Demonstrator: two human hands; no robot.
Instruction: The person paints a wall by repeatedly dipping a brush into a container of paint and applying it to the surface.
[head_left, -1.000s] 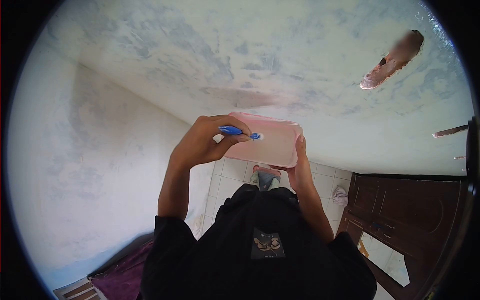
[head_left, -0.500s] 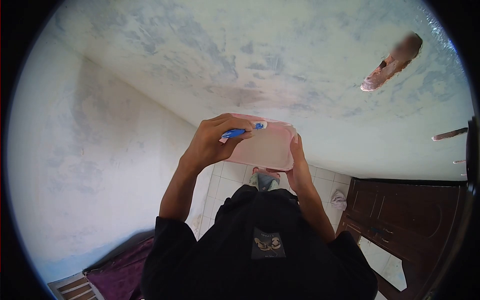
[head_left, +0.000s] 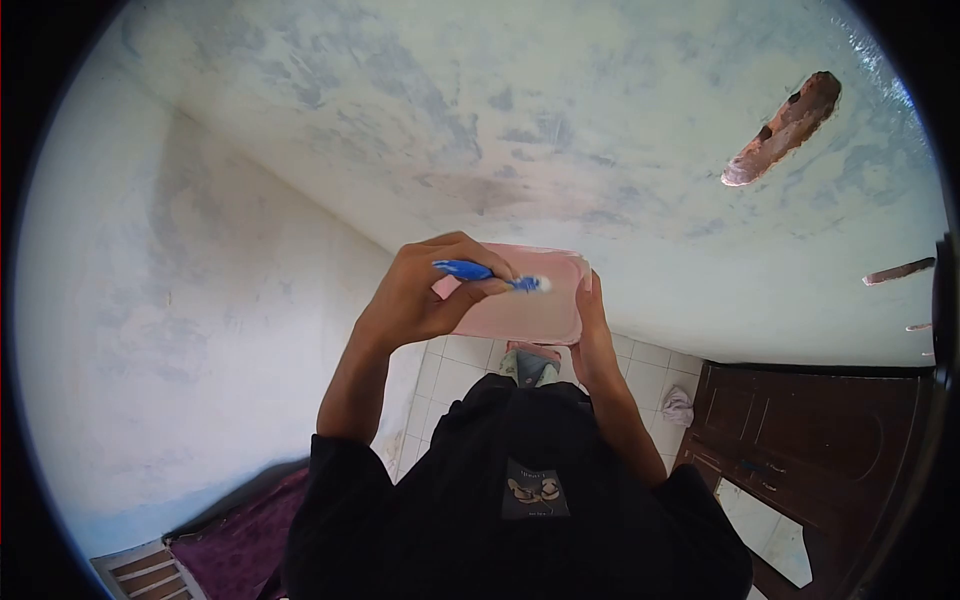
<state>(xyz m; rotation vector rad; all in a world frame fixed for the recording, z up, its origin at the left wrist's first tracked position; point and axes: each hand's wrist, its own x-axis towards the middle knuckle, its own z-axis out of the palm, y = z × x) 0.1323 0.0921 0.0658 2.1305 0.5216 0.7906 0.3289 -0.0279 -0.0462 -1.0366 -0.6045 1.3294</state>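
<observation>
There is one blue toothbrush point(head_left: 478, 271) and one pink box point(head_left: 525, 312). The left hand point(head_left: 420, 295) is closed around the toothbrush handle. The brush lies sideways in the picture, and its white bristle end points right, over the top of the box. The right hand point(head_left: 592, 340) grips the right end of the box and holds it up in front of the chest. The box is also long from side to side. The wall point(head_left: 500, 120) is pale and patchy, with one hole point(head_left: 785, 125). Below are white floor tiles point(head_left: 455, 365), a brown door point(head_left: 810, 430) and a purple cloth point(head_left: 240, 550).
</observation>
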